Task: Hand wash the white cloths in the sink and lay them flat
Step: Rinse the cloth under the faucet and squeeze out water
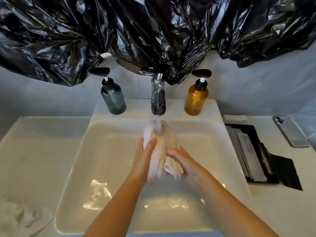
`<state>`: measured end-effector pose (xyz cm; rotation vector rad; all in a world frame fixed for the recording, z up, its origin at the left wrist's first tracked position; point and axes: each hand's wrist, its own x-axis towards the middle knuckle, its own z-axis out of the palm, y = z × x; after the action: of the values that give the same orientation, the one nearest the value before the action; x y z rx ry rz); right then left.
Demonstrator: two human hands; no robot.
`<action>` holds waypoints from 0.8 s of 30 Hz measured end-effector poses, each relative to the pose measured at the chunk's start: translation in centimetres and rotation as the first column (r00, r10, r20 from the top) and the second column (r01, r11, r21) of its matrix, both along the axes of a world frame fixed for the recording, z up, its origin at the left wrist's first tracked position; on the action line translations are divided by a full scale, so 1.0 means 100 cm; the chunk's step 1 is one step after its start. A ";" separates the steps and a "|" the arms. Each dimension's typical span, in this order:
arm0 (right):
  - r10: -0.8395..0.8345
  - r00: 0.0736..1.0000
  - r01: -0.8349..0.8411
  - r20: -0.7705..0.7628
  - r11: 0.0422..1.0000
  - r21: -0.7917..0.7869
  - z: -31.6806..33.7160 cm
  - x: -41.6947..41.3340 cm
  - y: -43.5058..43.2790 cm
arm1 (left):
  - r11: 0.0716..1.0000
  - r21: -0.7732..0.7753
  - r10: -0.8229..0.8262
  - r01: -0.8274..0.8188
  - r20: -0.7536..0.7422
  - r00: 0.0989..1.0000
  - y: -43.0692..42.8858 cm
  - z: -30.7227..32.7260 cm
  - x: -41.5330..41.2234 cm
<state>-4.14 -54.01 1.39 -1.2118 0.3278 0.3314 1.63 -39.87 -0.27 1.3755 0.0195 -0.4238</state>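
Across the top I see black plastic sheeting (153,31), below it the white sink (73,168), white cloth (159,151) bunched over the basin under the running faucet (158,98), left hand (145,156) gripping its side, right hand (186,165) clutching its lower folds, blue bottle (112,98) and amber bottle (195,98) flanking the faucet.

sink (201,134): glossy white ceramic | faucet (158,98): polished metal | cloth (162,142): wet fabric | sheeting (136,31): shiny black plastic
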 end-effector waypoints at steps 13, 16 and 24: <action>0.188 0.973 -0.159 -0.137 0.968 0.195 -0.003 0.020 0.010 | 0.991 -0.117 -0.081 0.061 -0.178 0.981 0.022 -0.008 0.053; 0.321 0.927 -0.256 -0.196 0.920 0.295 -0.002 0.012 0.011 | 0.931 -0.337 -0.236 0.140 -0.265 0.935 0.017 -0.004 0.061; 0.230 0.946 -0.245 -0.229 0.969 -0.037 0.007 0.030 0.003 | 0.962 -0.011 -0.266 0.272 -0.250 0.931 -0.009 0.012 0.091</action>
<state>-1.11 -53.71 2.09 -1.2834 0.3894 0.6741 10.74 -40.76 0.94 1.3445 0.0432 -0.8290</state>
